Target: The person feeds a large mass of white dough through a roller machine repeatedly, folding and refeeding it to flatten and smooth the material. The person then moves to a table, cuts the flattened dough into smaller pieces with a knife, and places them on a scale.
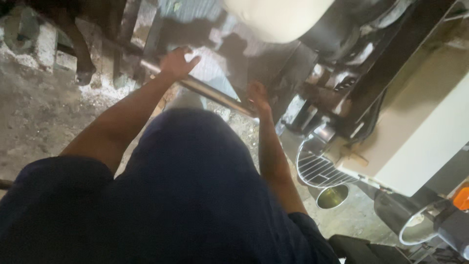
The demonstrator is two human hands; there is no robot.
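Holding a long grey metal bar (205, 90), my left hand (177, 62) wraps its far end, my right hand (257, 95) its near end. Beside the bar stands a cream machine (415, 132); nothing else looks moved.

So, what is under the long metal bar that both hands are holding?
Under the long metal bar lies a pale sheet-like surface and gritty ground. The dark blue shirt covers the rest.

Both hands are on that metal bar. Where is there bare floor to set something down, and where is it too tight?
Bare floor lies beyond the left hand, bordered by rubble at the wall. A small patch sits by the round tin. Past the right hand on the metal bar, the white machine and wire guard crowd everything.
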